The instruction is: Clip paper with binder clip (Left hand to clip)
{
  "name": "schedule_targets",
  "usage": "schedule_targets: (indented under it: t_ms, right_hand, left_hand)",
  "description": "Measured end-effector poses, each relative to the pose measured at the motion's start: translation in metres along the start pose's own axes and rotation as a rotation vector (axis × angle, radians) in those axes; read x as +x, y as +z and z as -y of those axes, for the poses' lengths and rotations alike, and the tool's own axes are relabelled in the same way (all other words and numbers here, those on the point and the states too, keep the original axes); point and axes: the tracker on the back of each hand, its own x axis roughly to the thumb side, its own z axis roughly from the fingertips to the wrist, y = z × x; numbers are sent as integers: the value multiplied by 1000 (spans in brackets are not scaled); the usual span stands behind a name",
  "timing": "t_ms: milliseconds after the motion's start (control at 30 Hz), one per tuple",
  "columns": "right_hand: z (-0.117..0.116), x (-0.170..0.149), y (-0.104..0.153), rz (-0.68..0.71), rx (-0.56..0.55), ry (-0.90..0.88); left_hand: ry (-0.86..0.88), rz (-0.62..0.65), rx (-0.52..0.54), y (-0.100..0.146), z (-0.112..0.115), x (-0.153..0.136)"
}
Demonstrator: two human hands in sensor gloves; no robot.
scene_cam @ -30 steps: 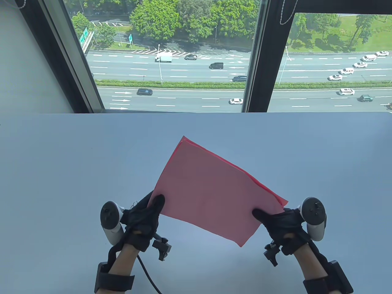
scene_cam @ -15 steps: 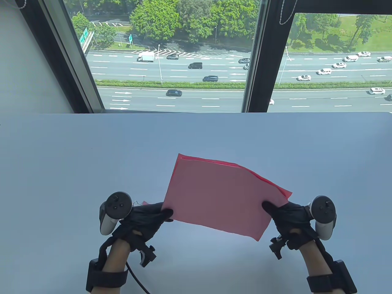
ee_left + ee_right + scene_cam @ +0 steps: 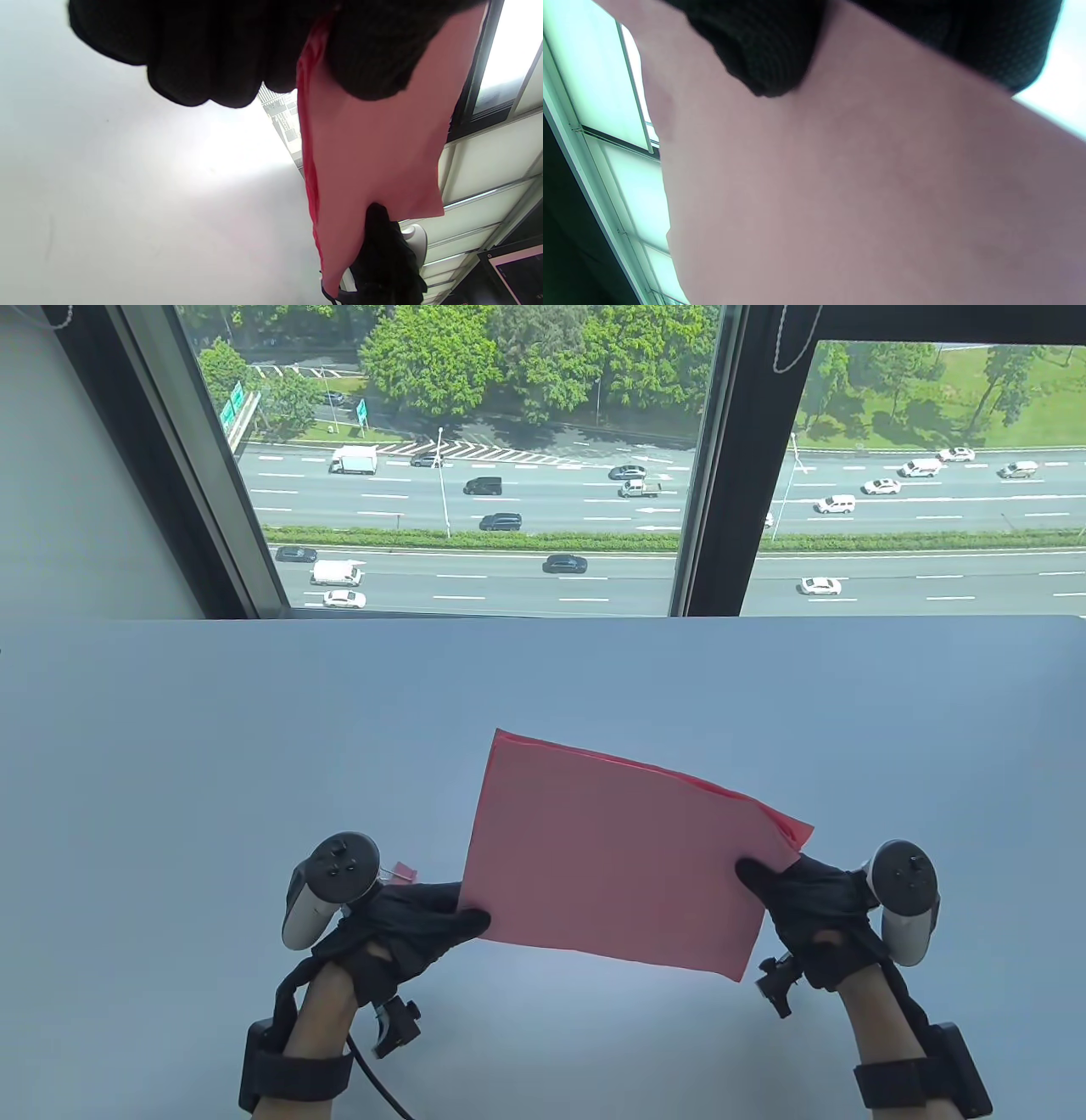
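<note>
A stack of pink paper sheets (image 3: 619, 865) is held up over the white table (image 3: 170, 780), its sheets fanned slightly along the far edge. My left hand (image 3: 471, 912) pinches the stack's lower left corner, thumb on top. My right hand (image 3: 751, 869) pinches its right edge, thumb on top. A small pink object (image 3: 405, 871), possibly the binder clip, lies on the table just behind my left hand, partly hidden. In the left wrist view my fingers (image 3: 203, 55) grip the paper (image 3: 382, 161), with the right hand (image 3: 386, 258) at its far end. The paper (image 3: 861, 190) fills the right wrist view.
The table's far edge meets a window (image 3: 509, 475) with a dark frame post (image 3: 721, 475). A black cable (image 3: 399, 1086) trails from my left wrist over the table's near edge.
The paper stack has swung from a steep diagonal to nearly level and sits lower. My left hand has shifted right and rolled over, which uncovers the small pink object behind it. Both hands keep their hold.
</note>
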Motion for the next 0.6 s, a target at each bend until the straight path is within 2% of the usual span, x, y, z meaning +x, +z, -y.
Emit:
schedule_targets:
  t_ms: [100, 267, 400, 500, 600]
  right_hand:
    - [-2, 4, 0, 14, 38, 26]
    - [-9, 11, 1, 43, 121, 94]
    - [-17, 16, 1, 57, 184, 133]
    - [-23, 19, 3, 85, 171, 171]
    - [-27, 26, 7, 145, 111, 230]
  left_hand:
    - [17, -10, 46, 1, -3, -4]
    - [23, 47, 141, 2, -6, -3]
    - [31, 73, 144, 0, -1, -2]
    - [38, 97, 107, -4, 7, -1]
    - [30, 167, 156, -6, 13, 7]
